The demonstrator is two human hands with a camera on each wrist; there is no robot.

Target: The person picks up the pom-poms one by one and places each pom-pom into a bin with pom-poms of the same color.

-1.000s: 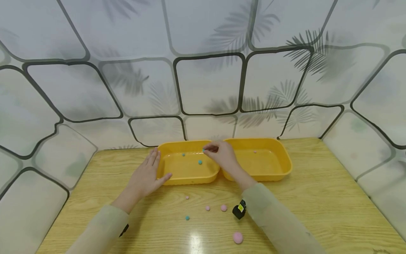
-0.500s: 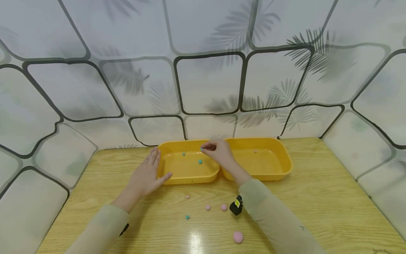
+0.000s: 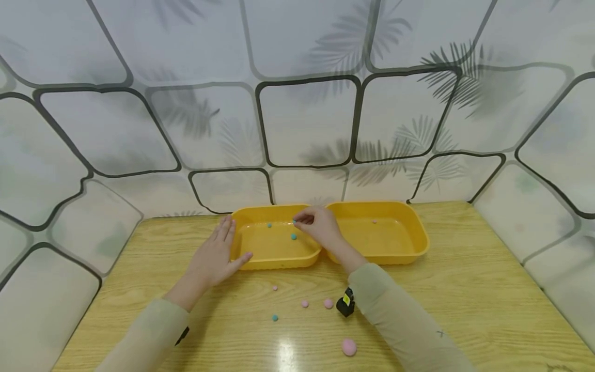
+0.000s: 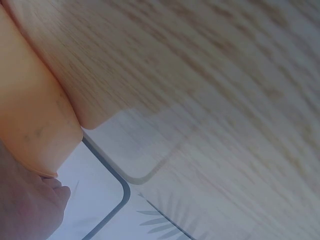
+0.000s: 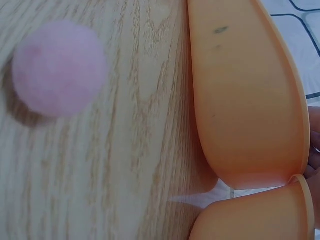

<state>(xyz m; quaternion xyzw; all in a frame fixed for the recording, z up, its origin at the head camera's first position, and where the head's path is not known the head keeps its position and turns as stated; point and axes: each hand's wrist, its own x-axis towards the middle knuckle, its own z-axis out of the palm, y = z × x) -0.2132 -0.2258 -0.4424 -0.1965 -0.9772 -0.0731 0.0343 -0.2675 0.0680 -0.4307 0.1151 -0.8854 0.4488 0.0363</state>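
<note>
My right hand [image 3: 321, 227] pinches a small teal pompom [image 3: 294, 221] between thumb and fingers, above the left yellow tray [image 3: 279, 264]. Inside that tray lie two teal pompoms, a larger one [image 3: 293, 236] and a smaller one [image 3: 269, 225]. Straight fingers of my left hand [image 3: 211, 258] rest along the tray's left end, with the thumb across its front rim. A tiny pink pompom [image 3: 374, 221] is in the right yellow tray [image 3: 390, 258]. In the right wrist view only part of the right hand [image 5: 314, 150] shows at the edge, and the held pompom is hidden.
In front of the trays, several pink pompoms, the largest [image 3: 349, 347] nearest me, and a teal pompom [image 3: 275, 318] lie on the wooden table [image 3: 488, 289]. A patterned backdrop [image 3: 307, 124] rises behind the trays. The trays stand side by side.
My right hand has shifted slightly left over the left tray, still pinching the teal pompom. The left hand and the loose pompoms stay where they were.
</note>
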